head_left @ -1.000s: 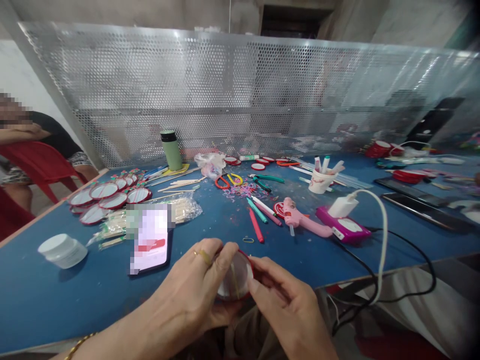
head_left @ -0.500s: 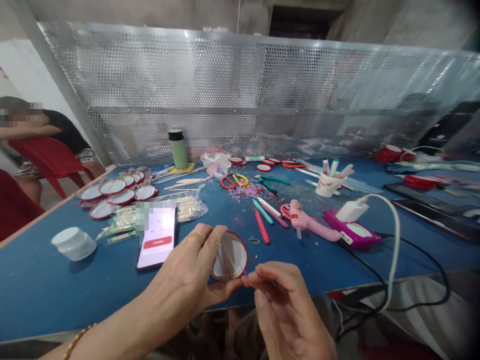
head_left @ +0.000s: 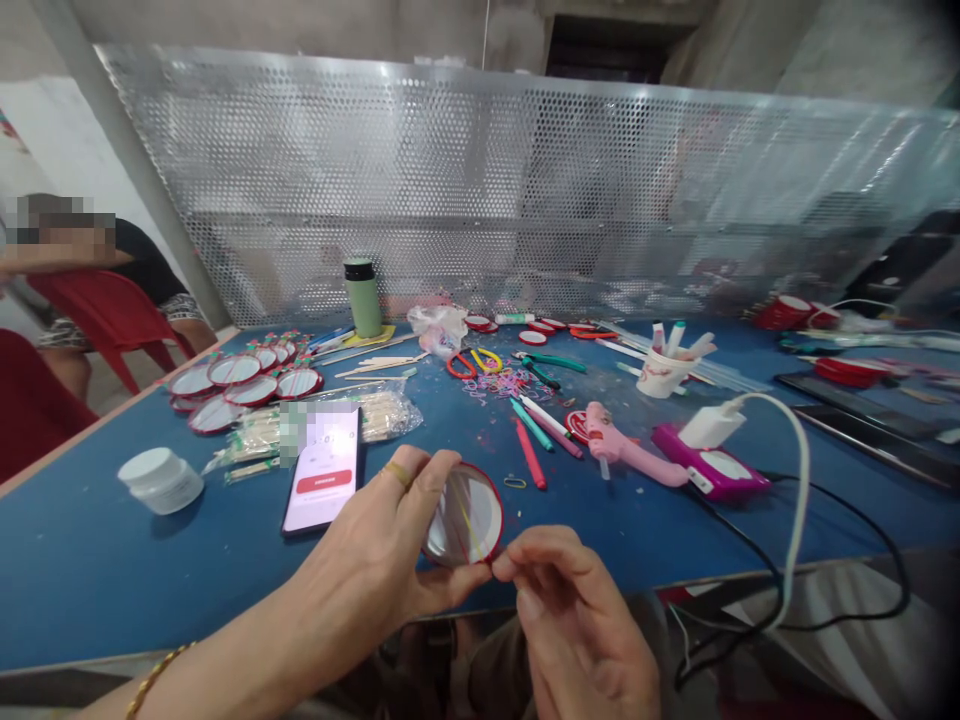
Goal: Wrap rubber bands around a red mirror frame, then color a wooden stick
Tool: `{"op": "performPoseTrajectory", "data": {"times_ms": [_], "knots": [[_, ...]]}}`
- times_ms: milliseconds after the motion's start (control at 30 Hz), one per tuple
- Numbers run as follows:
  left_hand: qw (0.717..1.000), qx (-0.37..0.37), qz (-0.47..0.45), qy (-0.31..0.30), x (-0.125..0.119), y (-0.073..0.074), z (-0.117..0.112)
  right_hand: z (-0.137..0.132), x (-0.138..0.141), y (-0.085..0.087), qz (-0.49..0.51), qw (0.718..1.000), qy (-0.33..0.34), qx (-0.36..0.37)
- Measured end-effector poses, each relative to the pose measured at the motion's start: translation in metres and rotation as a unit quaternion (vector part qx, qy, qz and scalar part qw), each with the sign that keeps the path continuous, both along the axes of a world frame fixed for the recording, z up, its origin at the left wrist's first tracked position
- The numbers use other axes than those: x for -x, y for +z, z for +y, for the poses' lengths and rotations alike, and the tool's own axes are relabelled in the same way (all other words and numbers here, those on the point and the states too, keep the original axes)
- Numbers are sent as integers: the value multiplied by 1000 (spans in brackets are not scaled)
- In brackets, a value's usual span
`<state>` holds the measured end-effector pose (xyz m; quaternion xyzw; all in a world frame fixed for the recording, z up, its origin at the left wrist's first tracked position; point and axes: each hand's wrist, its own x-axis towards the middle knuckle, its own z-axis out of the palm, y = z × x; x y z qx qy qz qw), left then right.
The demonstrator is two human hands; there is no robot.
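The left hand [head_left: 382, 540] grips a round, red-rimmed mirror [head_left: 480, 500], just above the near table edge at six o'clock; a thin yellow strand crosses its smooth face. The right hand [head_left: 581, 605] is half-curled by the rim's five o'clock; whether its fingertips pinch anything I cannot tell. Taking the mirror as centre, toward ten o'clock a smartphone [head_left: 324, 490] shows a red button, its lettering too small to read. The paper cup [head_left: 661, 376] at two bears illegible red script; a pink plastic glue gun [head_left: 630, 452] lies nearer three.
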<state>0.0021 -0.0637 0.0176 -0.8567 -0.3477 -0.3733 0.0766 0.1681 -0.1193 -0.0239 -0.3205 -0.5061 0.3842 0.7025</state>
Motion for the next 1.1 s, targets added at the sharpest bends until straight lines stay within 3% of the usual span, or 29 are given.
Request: {"op": "performPoseTrajectory", "data": {"times_ms": [433, 933, 1100], "knots": [[1000, 18, 9, -3, 2, -4, -1, 2, 0, -3, 26, 1000, 8, 2], [1000, -10, 10, 13, -1, 2, 1, 1, -2, -11, 92, 995, 23, 15], [999, -4, 34, 12, 3, 1, 2, 1, -8, -9, 29, 999, -42, 4]]}}
